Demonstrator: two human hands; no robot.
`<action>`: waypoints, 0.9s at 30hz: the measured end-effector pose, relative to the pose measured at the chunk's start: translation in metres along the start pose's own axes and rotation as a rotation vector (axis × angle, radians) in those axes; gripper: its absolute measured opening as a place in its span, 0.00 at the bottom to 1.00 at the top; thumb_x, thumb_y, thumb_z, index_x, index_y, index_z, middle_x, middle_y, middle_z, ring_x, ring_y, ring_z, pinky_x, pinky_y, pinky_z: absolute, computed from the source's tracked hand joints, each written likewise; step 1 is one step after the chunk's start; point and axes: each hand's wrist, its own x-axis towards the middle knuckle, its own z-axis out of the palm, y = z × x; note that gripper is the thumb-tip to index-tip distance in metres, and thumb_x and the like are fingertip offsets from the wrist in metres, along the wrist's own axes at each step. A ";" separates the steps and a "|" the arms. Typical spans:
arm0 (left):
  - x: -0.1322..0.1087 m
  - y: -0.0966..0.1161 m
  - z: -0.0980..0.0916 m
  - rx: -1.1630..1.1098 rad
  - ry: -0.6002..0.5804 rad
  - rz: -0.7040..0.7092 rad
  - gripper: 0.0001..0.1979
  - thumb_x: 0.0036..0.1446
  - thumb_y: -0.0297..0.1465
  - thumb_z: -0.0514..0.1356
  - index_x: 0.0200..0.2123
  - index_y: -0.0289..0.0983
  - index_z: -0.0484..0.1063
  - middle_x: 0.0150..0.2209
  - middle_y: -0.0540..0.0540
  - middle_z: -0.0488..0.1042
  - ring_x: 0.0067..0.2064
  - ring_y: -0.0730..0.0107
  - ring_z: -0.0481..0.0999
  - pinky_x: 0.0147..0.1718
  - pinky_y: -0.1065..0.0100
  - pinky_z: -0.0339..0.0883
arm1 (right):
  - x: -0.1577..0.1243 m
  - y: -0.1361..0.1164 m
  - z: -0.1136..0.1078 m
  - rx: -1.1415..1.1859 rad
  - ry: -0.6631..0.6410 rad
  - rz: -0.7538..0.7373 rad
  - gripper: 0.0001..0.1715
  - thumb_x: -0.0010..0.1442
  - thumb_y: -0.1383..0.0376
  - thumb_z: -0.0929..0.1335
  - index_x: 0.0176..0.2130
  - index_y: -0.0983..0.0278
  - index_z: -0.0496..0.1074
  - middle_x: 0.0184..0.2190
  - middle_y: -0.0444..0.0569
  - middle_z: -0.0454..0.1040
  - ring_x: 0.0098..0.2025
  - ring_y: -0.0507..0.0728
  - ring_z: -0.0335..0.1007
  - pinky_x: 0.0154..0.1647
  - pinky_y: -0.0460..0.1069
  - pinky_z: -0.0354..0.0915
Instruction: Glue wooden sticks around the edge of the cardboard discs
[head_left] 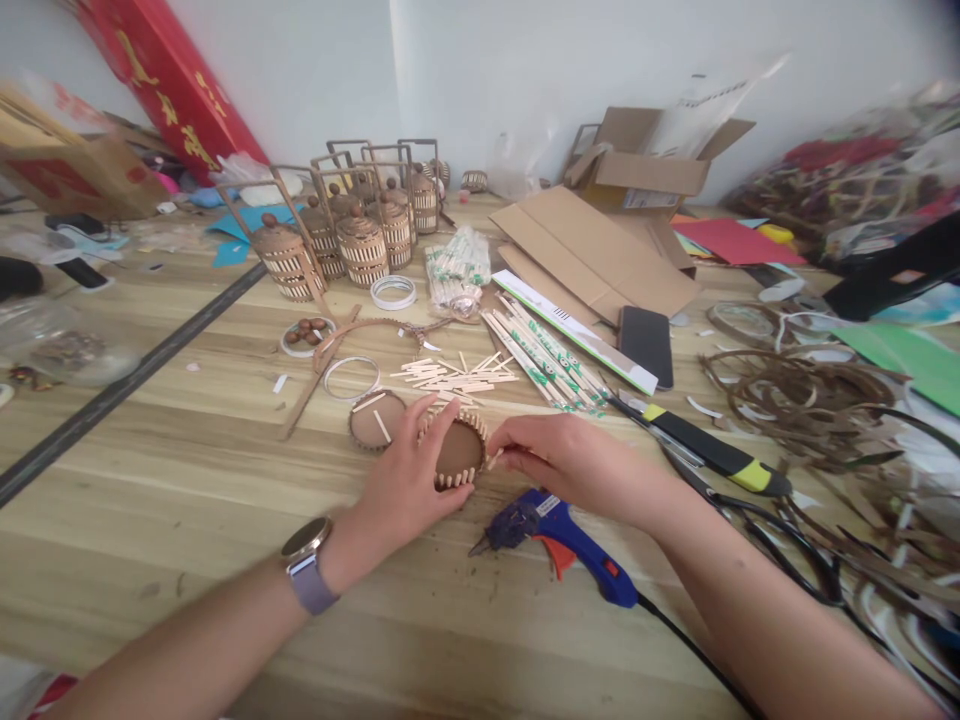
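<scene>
A round brown disc [459, 452] ringed with short upright wooden sticks lies on the wooden table [225, 480]. My left hand [405, 482] rests on its left side, fingers curved over the rim, steadying it. My right hand [555, 455] is pinched on a small wooden stick at the disc's right edge. A second brown disc [373, 420] with loose sticks on it sits just to the left. A pile of cut sticks [450, 375] lies behind. A blue glue gun [559, 540] lies under my right wrist.
Several finished stick baskets [352, 235] stand at the back. Wrapped chopsticks [551, 355], a phone [646, 342], a black-and-yellow knife [712, 452], flattened cardboard [592, 245] and coiled brown strips [795, 395] crowd the right. White rings [351, 378] lie left of centre.
</scene>
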 end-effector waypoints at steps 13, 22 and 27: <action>-0.001 -0.001 0.000 -0.020 0.016 0.012 0.46 0.49 0.30 0.68 0.66 0.45 0.46 0.63 0.36 0.53 0.63 0.45 0.62 0.55 0.48 0.68 | 0.010 0.014 0.025 -0.228 0.104 -0.207 0.08 0.60 0.73 0.67 0.33 0.65 0.76 0.59 0.58 0.64 0.65 0.68 0.49 0.62 0.67 0.56; -0.001 0.000 0.000 -0.031 0.013 0.012 0.45 0.49 0.30 0.68 0.66 0.43 0.47 0.62 0.34 0.54 0.63 0.45 0.62 0.55 0.48 0.68 | 0.011 0.016 0.029 -0.247 0.111 -0.219 0.08 0.62 0.71 0.66 0.35 0.65 0.76 0.58 0.58 0.66 0.65 0.68 0.49 0.61 0.66 0.58; -0.001 0.000 0.000 -0.022 0.012 0.006 0.45 0.49 0.30 0.68 0.65 0.44 0.47 0.62 0.35 0.54 0.63 0.45 0.62 0.54 0.48 0.69 | 0.011 0.020 0.033 -0.394 0.170 -0.260 0.09 0.63 0.69 0.66 0.33 0.62 0.76 0.57 0.55 0.68 0.64 0.67 0.52 0.59 0.65 0.58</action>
